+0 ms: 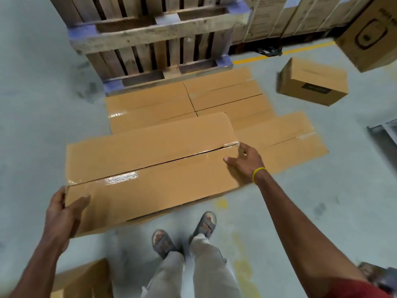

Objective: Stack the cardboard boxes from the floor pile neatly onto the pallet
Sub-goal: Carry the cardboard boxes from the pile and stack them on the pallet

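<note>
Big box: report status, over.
Left hand grips left corner, right hand grips right end. Big box between them. Laid boxes and pallets just ahead.

I am standing in what is looking like a warehouse. Bare grey concrete floor [322, 211] is stretching all around, with a yellow painted line [257, 58] running across it at the far right. Rough wooden pallets [154, 33] are sitting stacked at the far side, strapped cartons [279, 16] lining up to their right. A long taped cardboard box [150, 164] is lying near me, more sealed boxes [150, 104] covering the floor behind it, a smaller carton [311, 82] sitting loose at the right.
</note>
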Action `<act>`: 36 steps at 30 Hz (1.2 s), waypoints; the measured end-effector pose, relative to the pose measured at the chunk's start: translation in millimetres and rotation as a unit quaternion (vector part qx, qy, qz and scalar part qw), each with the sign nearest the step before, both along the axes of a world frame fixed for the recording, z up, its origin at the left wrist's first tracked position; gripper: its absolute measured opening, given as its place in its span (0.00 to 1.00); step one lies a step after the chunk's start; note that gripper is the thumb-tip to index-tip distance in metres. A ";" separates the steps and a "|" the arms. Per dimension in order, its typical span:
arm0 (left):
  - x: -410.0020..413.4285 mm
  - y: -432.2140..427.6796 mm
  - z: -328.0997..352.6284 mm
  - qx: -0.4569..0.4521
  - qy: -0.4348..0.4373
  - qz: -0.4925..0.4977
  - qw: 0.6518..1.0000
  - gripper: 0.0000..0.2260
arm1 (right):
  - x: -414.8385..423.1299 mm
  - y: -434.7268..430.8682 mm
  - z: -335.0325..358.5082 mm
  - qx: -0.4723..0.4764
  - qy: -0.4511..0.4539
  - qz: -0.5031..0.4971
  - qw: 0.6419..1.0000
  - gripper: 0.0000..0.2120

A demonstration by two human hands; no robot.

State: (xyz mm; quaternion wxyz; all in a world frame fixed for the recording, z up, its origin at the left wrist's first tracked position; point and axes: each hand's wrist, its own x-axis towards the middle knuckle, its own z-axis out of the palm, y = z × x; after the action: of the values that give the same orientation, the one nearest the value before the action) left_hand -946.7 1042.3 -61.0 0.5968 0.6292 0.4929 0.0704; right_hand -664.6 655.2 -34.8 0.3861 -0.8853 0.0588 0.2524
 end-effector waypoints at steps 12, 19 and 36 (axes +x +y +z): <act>8.5 12.2 -158.1 -0.020 0.044 0.012 0.999 0.20 | 47.2 6.5 -155.0 -0.064 0.014 0.033 0.997 0.28; 9.8 15.6 -212.8 -0.041 0.019 0.017 0.999 0.19 | 60.4 5.7 -193.5 -0.081 0.015 0.008 0.997 0.32; -13.6 -15.2 -241.0 -0.099 -0.002 0.045 0.994 0.17 | 33.8 -20.7 -219.0 -0.108 0.013 -0.017 0.994 0.30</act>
State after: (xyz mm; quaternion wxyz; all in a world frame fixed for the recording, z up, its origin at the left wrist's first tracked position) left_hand -960.2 1027.1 -302.0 0.6537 0.5436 0.5241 0.0494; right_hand -630.8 634.4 -253.8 0.2921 -0.9171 0.1057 0.2498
